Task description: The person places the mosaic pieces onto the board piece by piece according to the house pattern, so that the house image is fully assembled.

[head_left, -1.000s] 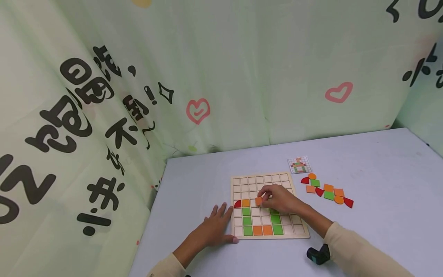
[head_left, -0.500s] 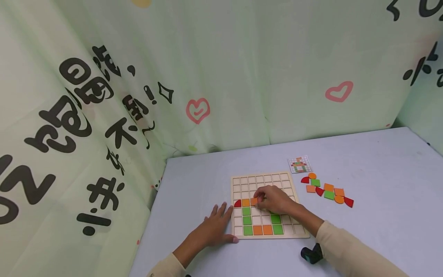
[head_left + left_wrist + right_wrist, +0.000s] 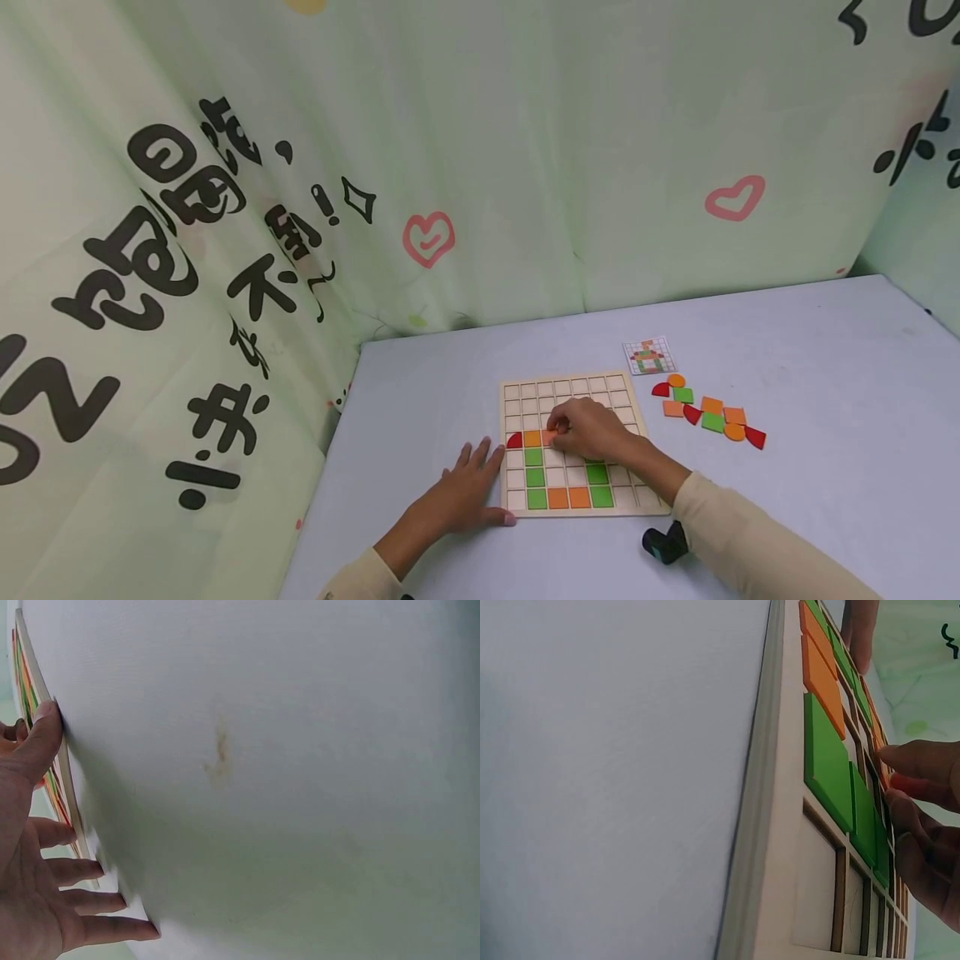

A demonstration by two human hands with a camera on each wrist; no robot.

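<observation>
A wooden grid board [image 3: 592, 513] lies on the table. My left hand [image 3: 471, 493] rests at its left edge, fingers spread and straight, thumb by the near left corner. Over the middle of the board, my right hand [image 3: 596, 431] pinches an orange square tile [image 3: 547, 437] with thumb and fingertips, just right of another orange tile [image 3: 532, 438] and a red quarter-round tile [image 3: 514, 440]. Whether the pinched tile sits fully in its cell cannot be told. Green tiles [image 3: 829, 761] form two columns below, joined by orange tiles [image 3: 821, 675] along the bottom row.
Several loose orange, green and red tiles [image 3: 712, 423] lie right of the board. A picture card [image 3: 649, 357] with a grid pattern lies behind them. A black device [image 3: 664, 543] is by the right sleeve. A printed curtain [image 3: 510, 167] hangs behind the table.
My right hand has moved left across the board with the orange square tile, bringing it beside the other orange tile. The left hand has stayed in place.
</observation>
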